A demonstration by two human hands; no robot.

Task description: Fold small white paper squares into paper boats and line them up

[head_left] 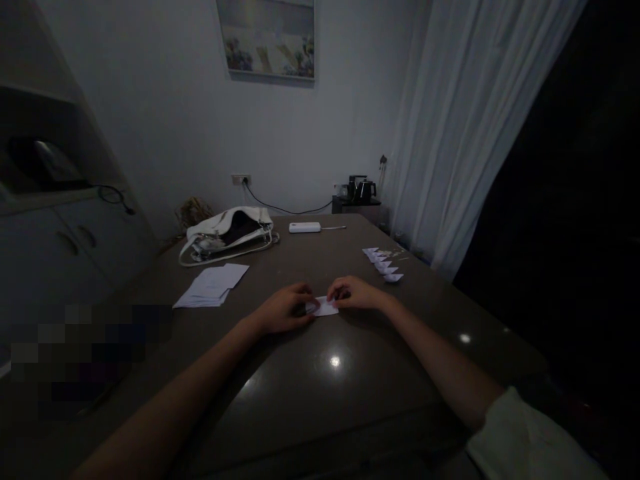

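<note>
A small folded piece of white paper (326,308) lies on the dark, glossy table between my hands. My left hand (285,309) grips its left side, thumb and fingers closed at the edge. At its upper right, my right hand (353,293) has curled fingers pinching the paper. To the right, several folded paper boats (383,265) stand in a slanting row. A loose stack of white paper sheets (213,285) is on the left, beyond my left forearm.
A white handbag (227,233) with its strap sits at the table's back left. Near the far edge lies a white power bank (305,227) with a short cable. A black kettle (366,190) stands on a low cabinet behind the table, and a white curtain (450,120) hangs at right.
</note>
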